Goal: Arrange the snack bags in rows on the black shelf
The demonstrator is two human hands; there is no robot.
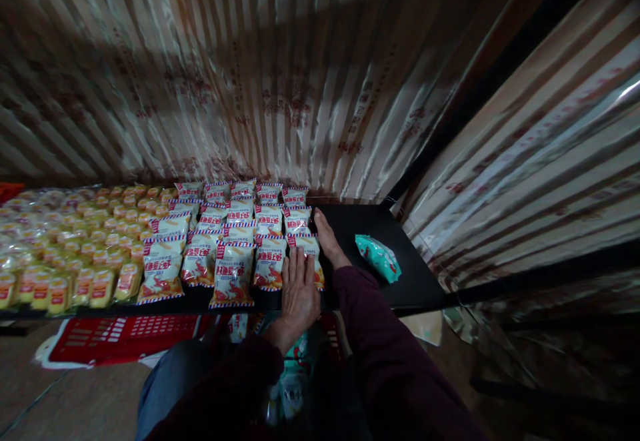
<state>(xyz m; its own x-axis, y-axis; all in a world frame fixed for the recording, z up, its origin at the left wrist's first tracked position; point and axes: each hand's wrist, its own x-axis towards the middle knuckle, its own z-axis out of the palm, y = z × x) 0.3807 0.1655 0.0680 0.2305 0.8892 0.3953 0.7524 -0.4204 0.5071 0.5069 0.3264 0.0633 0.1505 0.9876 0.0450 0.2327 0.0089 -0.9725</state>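
Observation:
Rows of white snack bags (233,274) with red lettering and striped edges stand on a black shelf (345,217). My left hand (299,287) lies with its fingers stretched out over the front bag (304,246) at the right end of the rows. Along the right side of the same rows, my right hand (327,237) is held edgewise with fingers extended, next to the bags; whether it touches them is hard to make out. A teal snack bag (379,257) lies on the shelf to the right of my right hand.
Many small yellow packaged cakes (103,284) fill the shelf's left part. Below the front edge is a red basket (125,337), and more bags (293,387) are between my legs. Striped sheeting (280,81) hangs behind, with a dark post (430,154) at right.

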